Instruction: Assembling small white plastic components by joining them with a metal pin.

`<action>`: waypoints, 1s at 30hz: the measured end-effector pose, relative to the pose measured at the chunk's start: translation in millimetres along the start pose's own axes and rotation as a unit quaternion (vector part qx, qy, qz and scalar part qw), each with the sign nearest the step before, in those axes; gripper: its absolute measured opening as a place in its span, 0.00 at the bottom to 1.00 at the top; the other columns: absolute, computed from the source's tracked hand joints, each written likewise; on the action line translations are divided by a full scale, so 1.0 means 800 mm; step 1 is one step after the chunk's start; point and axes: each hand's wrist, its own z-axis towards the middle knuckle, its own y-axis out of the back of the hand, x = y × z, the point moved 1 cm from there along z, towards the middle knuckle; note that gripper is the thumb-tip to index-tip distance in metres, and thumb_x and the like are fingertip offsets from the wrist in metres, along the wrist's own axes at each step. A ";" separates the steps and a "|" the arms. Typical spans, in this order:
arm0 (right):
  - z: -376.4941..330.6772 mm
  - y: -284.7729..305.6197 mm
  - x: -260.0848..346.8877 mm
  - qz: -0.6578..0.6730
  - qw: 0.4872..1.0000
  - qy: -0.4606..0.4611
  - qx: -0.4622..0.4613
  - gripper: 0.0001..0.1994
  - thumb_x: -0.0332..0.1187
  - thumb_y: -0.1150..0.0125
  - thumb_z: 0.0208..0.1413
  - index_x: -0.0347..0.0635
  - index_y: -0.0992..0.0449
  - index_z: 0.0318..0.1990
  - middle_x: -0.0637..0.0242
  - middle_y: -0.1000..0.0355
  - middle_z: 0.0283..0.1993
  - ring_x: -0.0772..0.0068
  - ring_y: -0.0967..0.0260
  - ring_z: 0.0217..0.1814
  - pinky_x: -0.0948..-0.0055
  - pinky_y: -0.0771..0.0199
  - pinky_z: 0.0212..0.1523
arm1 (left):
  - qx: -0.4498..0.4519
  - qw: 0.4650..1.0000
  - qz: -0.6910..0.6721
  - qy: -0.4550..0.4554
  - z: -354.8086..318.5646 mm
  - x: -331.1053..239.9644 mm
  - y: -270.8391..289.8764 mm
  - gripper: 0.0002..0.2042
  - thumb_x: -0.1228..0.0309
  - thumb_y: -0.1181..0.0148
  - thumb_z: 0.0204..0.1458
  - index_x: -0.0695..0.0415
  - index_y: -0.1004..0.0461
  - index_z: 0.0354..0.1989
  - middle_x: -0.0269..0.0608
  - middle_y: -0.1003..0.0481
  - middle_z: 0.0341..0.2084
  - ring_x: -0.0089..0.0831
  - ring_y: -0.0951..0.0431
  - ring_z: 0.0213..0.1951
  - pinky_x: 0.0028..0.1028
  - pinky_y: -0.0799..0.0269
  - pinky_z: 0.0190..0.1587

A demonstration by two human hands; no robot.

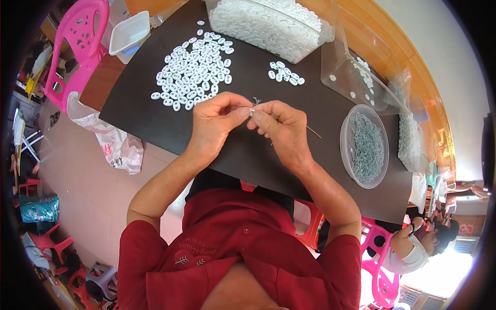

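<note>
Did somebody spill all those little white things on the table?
Nothing looks spilled. The small white oval plastic pieces lie in a tidy flat patch on the dark tabletop, with a smaller cluster beside it. Both hands pinch one piece together above the table.

Bare strip of black table mat (155,119) open left of left hand (214,126); more bare mat right of right hand (281,129), up to round clear plastic tub of grey metal pieces (364,147). Ahead, spread of small white oval plastic pieces (194,70) blocks left-forward path; smaller white cluster (285,74) right-forward. Narrow clear lane between them. Clear plastic bin of white pieces (274,23) closes far edge. Thin stick (312,133) by right hand, possibly wire.
</note>
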 end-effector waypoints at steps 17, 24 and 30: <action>0.031 -0.021 -0.047 -0.500 0.799 0.331 0.052 0.06 0.20 0.39 0.38 0.40 0.27 0.25 0.64 0.35 0.26 0.61 0.38 0.31 0.66 0.35 0.29 | -0.088 0.992 -0.064 0.060 -0.042 -0.011 0.055 0.06 0.75 0.43 0.52 0.65 0.27 0.35 0.37 0.28 0.23 0.20 0.29 0.23 0.19 0.32 0.26; 0.016 -0.019 -0.031 -0.415 0.841 0.345 0.040 0.07 0.19 0.40 0.40 0.38 0.29 0.27 0.61 0.35 0.26 0.60 0.37 0.29 0.65 0.35 0.28 | -0.054 0.994 -0.068 0.061 -0.047 0.003 0.047 0.07 0.74 0.42 0.53 0.65 0.27 0.36 0.37 0.27 0.25 0.20 0.29 0.25 0.19 0.32 0.28; -0.009 -0.015 -0.007 -0.307 0.922 0.236 0.031 0.07 0.21 0.38 0.45 0.38 0.29 0.32 0.65 0.33 0.27 0.74 0.36 0.24 0.76 0.35 0.25 | -0.028 0.994 -0.073 0.076 -0.041 0.008 0.024 0.06 0.74 0.43 0.53 0.64 0.28 0.36 0.37 0.26 0.27 0.20 0.29 0.27 0.18 0.32 0.30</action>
